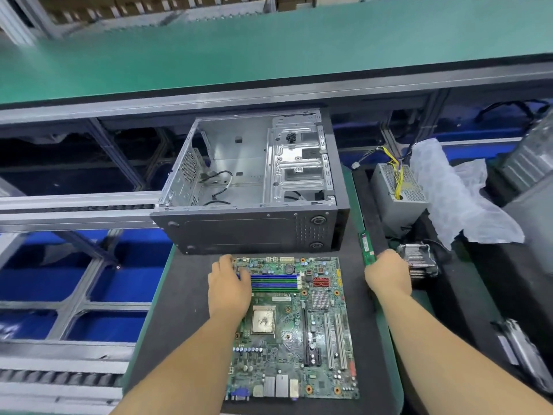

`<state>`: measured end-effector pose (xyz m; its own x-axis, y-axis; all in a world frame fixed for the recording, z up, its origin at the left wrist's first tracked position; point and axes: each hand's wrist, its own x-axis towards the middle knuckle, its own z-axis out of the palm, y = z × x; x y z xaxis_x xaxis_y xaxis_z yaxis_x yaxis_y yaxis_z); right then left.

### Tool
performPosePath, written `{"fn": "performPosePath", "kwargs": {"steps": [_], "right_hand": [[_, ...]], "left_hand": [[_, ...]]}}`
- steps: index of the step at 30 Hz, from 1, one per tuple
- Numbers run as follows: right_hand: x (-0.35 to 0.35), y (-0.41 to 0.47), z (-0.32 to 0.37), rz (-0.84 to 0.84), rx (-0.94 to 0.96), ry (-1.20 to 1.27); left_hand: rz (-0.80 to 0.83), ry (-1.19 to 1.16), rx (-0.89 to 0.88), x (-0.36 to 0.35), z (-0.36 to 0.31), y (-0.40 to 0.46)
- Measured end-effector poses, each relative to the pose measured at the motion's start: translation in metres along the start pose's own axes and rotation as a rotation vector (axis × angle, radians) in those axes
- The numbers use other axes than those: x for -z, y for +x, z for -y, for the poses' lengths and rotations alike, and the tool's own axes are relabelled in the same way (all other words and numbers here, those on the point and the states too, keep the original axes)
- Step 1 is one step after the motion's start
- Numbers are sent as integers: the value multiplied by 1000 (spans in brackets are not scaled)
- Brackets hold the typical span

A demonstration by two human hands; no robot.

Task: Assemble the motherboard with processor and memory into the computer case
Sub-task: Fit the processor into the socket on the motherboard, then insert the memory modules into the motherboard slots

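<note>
On the dark padded surface (185,310) before you lies the flat green motherboard (294,327), its square metal processor (263,321) seated near the middle. Your left hand (229,287) rests on the blue memory slots (275,283), fingers relaxed and holding nothing, probably steadying the board. Your right hand (389,277) grips a thin green memory stick (367,247) at the mat's right edge, likely picking it up for a slot. Just beyond, the grey steel computer case (251,187) lies open, ready for the board
</note>
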<state>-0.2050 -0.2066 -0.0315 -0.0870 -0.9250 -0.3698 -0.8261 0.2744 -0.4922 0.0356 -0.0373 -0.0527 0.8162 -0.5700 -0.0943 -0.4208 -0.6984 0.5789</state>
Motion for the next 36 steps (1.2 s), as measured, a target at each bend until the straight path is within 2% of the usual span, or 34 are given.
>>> {"fn": "performPosePath", "kwargs": {"steps": [5, 8, 13, 17, 21, 25, 30, 33, 36], "right_hand": [[-2, 0, 4, 47, -11, 46], [-7, -5, 5, 17, -8, 60], [-11, -18, 2, -185, -4, 139], [-14, -33, -3, -313, -34, 367], [-24, -57, -12, -378, 170, 482], [-37, -79, -22, -339, 270, 417], [-55, -100, -10, -144, 446, 226], [-60, -107, 20, -74, 655, 65], [-65, -106, 47, -98, 863, -191]], "left_hand": [[19, -34, 52, -3, -1, 5], [50, -46, 50, 0, 4, 8], [103, -118, 62, 5, 12, 14], [73, -219, 155, 7, 12, 20], [84, -298, 206, 9, 17, 27], [103, -381, 228, 11, 20, 32], [141, -463, 236, 15, 28, 38], [178, -512, 261, 19, 33, 42], [225, -532, 242, 20, 38, 45]]}}
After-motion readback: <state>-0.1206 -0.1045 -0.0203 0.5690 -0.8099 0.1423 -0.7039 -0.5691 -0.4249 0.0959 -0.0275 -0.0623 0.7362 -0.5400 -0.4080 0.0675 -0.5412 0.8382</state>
